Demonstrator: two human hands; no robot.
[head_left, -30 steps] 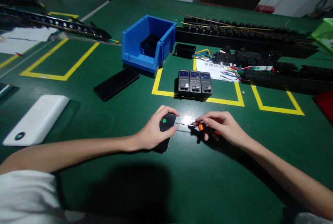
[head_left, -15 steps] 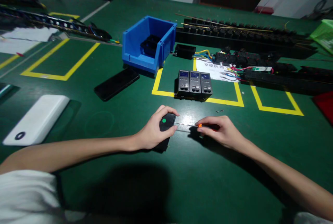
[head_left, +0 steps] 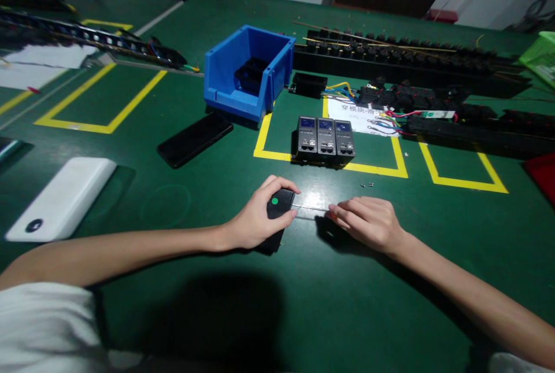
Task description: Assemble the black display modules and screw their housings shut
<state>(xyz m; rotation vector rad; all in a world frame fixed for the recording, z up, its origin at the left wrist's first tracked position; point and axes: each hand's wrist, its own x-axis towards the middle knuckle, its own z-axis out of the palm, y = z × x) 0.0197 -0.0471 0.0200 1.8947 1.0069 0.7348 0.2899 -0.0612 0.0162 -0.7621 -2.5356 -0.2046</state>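
Note:
My left hand (head_left: 254,217) grips a small black module (head_left: 274,239) with a green dot on its side, low over the green table. My right hand (head_left: 368,222) is closed around the handle of a screwdriver (head_left: 311,207); the fingers cover nearly all of that handle. Its thin metal shaft points left and reaches the module's right-hand face, between my left thumb and forefinger. Whether the tip sits in a screw is too small to tell. A few tiny screws (head_left: 369,184) lie on the table beyond my right hand.
Three grey-black modules (head_left: 326,137) stand side by side inside yellow tape, near a blue bin (head_left: 236,102) holding black parts. A black phone (head_left: 195,139) and a white power bank (head_left: 60,199) lie to the left. Long black strips with wires (head_left: 477,133) run along the right.
My right hand has turned and wrapped over the screwdriver handle, hiding the orange part that showed before. The left hand and module have stayed almost still.

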